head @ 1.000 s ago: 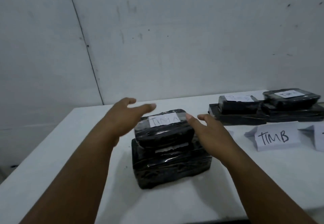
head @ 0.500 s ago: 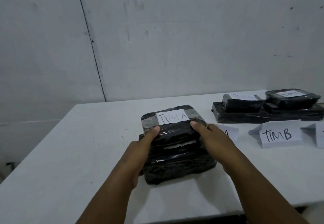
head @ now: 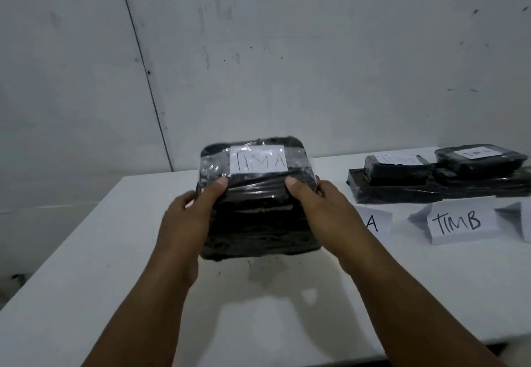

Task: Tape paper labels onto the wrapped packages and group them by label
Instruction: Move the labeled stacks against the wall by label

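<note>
Both hands are gripping a stack of black wrapped packages [head: 255, 208] at the middle of the view, above the near part of the white desk [head: 86, 266]. The stack's shadow is falling on the desk at 6 o'clock from it; cannot tell whether the bottom edge is touching the surface.

Left hand [head: 186, 223] is sitting at 9 o'clock of the stack, thumb curled over the upper front edge, fingers wrapping the left side. Right hand [head: 321, 211] is sitting at 3 o'clock, thumb pressing on the top edge likewise, fingers curling behind the right side. The two thumbs are lying just below the paper label [head: 258, 159], at its 7 and 5 o'clock corners.

The label is showing handwriting that reads roughly "TIMA", under clear shiny tape across the top package.

At 3 o'clock from the right hand, a folded paper sign [head: 376, 221] is standing on the desk, only an "A" showing past the wrist. Further toward 3 o'clock, a second sign reading "TIMB" [head: 459, 221] is standing. Behind that one, at its 12 o'clock, a group of black labelled packages [head: 431, 174] is lying near the wall: two smaller ones resting on a flat wider one, their labels too blurred to read with confidence.
</note>
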Motion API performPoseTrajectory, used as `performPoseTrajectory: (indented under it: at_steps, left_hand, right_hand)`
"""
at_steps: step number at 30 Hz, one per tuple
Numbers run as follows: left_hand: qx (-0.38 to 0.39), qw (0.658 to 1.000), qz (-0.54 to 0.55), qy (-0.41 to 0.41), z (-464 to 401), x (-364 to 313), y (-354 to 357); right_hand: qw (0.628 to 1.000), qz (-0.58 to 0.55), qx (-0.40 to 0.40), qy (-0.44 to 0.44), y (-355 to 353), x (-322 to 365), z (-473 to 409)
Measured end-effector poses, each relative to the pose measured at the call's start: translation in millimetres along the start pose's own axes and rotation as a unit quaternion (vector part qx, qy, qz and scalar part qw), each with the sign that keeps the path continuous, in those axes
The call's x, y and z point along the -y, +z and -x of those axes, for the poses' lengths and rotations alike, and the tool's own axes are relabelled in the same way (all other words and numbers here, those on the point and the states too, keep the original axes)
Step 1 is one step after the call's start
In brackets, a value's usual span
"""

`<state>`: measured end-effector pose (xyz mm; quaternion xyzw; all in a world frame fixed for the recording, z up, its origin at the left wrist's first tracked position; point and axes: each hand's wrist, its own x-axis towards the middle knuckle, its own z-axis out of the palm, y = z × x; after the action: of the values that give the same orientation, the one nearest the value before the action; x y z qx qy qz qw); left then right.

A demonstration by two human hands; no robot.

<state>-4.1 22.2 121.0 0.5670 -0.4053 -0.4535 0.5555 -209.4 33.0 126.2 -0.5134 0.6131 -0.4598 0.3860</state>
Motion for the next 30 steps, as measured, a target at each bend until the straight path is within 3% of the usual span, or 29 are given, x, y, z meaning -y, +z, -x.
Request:
performPoseTrajectory:
  at_steps: [4,13,21,30]
  left_hand:
    - [-0.002,0.999,0.015,0.037,-11.8,-34.5,13.2]
    - [0.028,0.999,0.004,0.025,-65.5,-77.2,82.4]
    - [0.069,0.996,-0.036,-0.035,-124.8,-47.2,136.8]
    - [0.060,0.993,-0.050,-0.084,-159.1,-0.8,158.3]
  right_hand:
    - [1.000,-0.005,-0.010,-0.019,-9.1,27.7,-19.0]
    - [0.998,-0.015,-0.054,-0.006,-48.2,61.0,-95.5]
    - [0.995,-0.031,-0.055,0.077,-63.4,22.0,-158.0]
    - [0.993,0.041,-0.030,0.108,-66.3,-12.1,-198.0]
